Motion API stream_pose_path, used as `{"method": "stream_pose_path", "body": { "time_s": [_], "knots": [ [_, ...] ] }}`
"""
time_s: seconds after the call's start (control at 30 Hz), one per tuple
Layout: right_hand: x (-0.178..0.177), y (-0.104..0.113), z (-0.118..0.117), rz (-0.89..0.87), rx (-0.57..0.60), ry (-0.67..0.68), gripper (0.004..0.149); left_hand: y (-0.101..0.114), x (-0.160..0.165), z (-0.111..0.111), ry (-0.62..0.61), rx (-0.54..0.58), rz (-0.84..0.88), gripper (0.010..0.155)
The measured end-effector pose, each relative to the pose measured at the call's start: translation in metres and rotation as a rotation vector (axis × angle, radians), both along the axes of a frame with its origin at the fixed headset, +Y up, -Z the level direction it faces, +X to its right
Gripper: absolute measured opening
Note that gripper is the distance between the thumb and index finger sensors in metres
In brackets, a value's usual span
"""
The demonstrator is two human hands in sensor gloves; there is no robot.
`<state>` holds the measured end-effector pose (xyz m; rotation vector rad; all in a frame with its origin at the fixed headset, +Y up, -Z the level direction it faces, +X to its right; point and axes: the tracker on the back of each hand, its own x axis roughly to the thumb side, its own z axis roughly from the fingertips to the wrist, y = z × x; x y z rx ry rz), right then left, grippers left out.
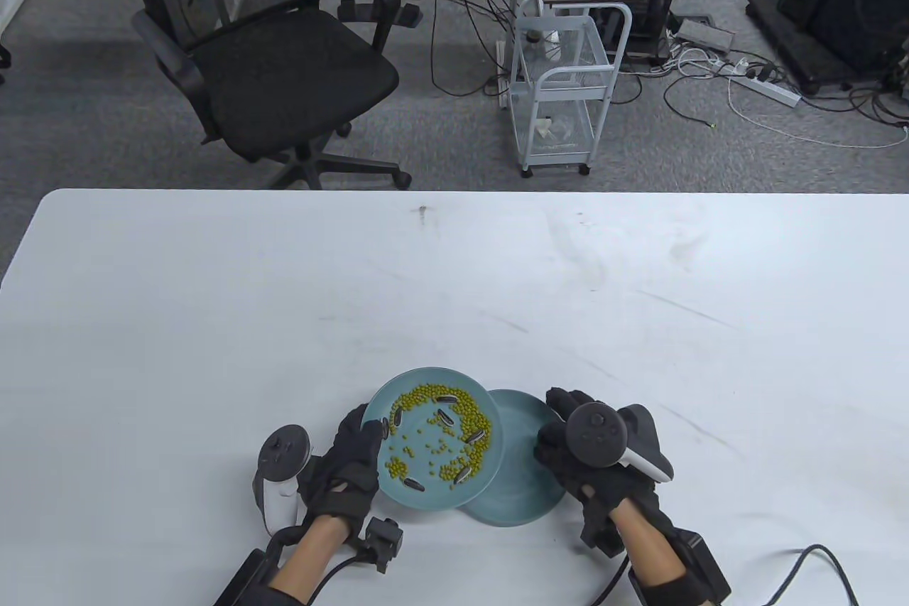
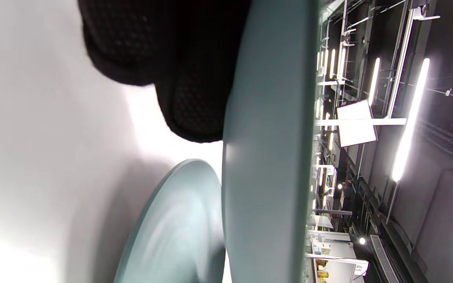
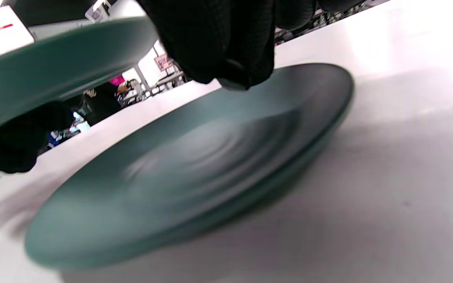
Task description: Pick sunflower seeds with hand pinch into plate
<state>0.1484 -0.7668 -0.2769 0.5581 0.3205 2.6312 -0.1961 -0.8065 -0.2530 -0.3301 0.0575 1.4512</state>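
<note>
**Seeds unsorted: two plates, nothing yet transferred**

Seeds and peas share one dish. Your left hand [image 1: 353,465] grips the near-left rim of the upper plate [image 1: 490,453], thumb on top and fingers under, and holds it raised off the tabletop [image 1: 454,279] so that it overlaps the lower plate [image 1: 529,485]; the left wrist view shows the raised plate [image 2: 267,157] edge-on with the second plate [image 2: 175,232] beneath it. The sunflower seeds [image 1: 447,398] (dark, striped, about seven visible) lie scattered among the small yellow-green peas [image 1: 426,448] in the raised plate.

Your right hand [image 1: 577,453] is at the far-right side of the lower plate; in the right wrist view its fingertips [image 3: 232,76] are bunched together just above that plate's rim [image 3: 325,114]. Whether they pinch a seed or touch the rim cannot be told.

The lower plate shows no seeds in either view, so by these frames the task looks to be at its start: every visible seed is left to pick, one pinch at a time, with the peas left behind.
</note>
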Motion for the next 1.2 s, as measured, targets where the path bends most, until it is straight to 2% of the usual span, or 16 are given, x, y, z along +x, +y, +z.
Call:
{"method": "stream_pose_path", "body": {
  "time_s": [0.53,0.8,1.07,1.2],
  "knots": [
    [0.004,-0.001,0.000,-0.043,-0.015,-0.028,0.041,0.000,-0.001,0.000,0.001,0.012,0.025,0.051],
    [0.008,0.002,0.000,-0.063,0.003,-0.060,0.053,-0.001,0.001,0.000,-0.012,0.013,0.039,0.051],
    [0.010,0.030,0.008,-0.140,0.099,-0.083,0.053,-0.003,0.001,0.000,-0.012,0.008,0.046,0.051],
    [-0.002,0.049,0.009,-0.162,0.145,-0.062,0.052,-0.003,0.001,0.001,-0.007,0.004,0.049,0.051]
  ]
}}
